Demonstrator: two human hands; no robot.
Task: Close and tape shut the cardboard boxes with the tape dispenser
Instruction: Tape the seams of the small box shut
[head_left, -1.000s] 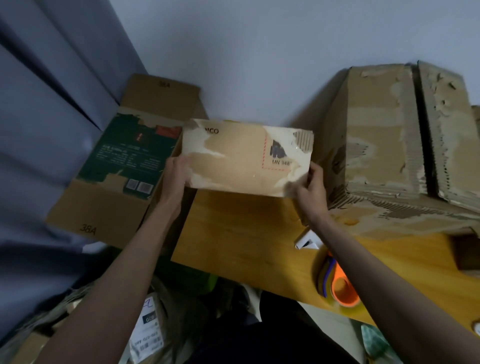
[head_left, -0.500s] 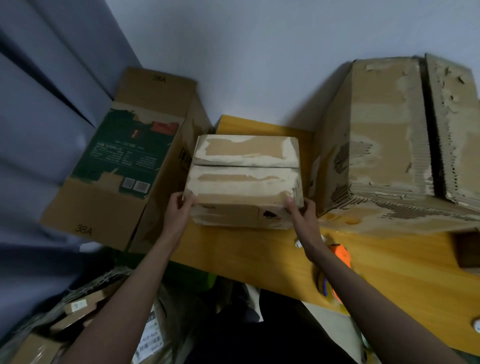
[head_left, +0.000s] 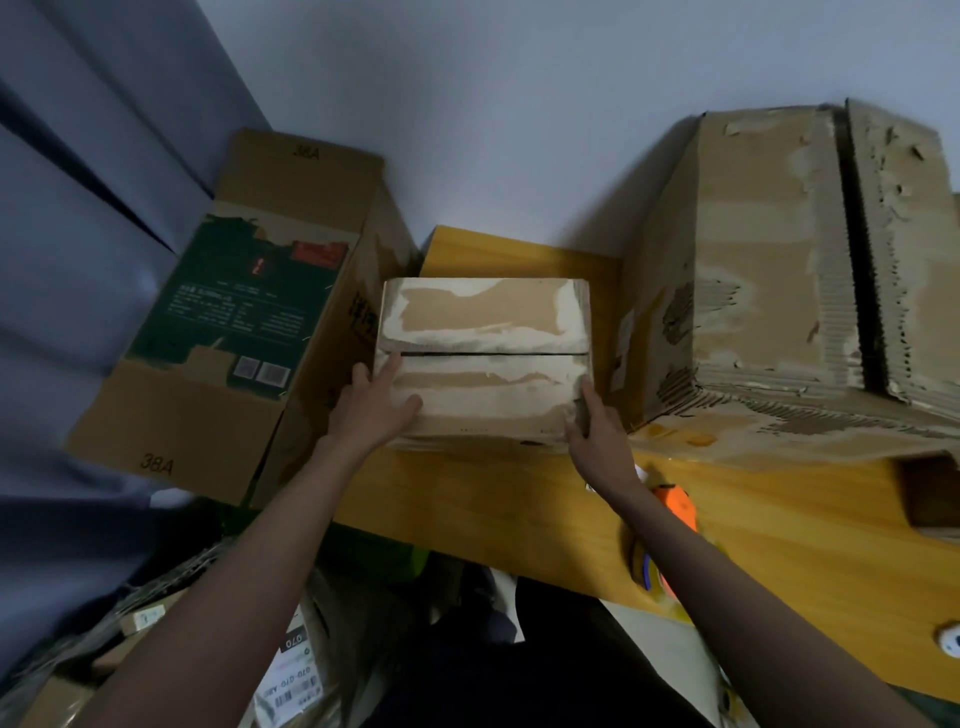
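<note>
A small worn cardboard box (head_left: 483, 364) stands on the wooden table (head_left: 493, 499), its two top flaps folded down with a dark seam between them. My left hand (head_left: 376, 405) lies flat on the near flap at the box's left edge, index finger reaching the seam. My right hand (head_left: 592, 431) rests against the box's right front corner, fingers straight along the side. The orange tape dispenser (head_left: 672, 506) with its tape roll lies on the table near me, partly hidden under my right forearm.
A large torn cardboard box (head_left: 753, 291) stands right of the small one, close to it. A tall box marked 38A (head_left: 228, 332) leans left of the table. Parcels and cardboard scraps (head_left: 291, 686) lie on the floor below. A small white round object (head_left: 950, 642) sits at the table's right.
The small box was turned from upright in the air and set down on the table with its flaps up. My left hand moved onto the top flap; my right shifted to the right corner.
</note>
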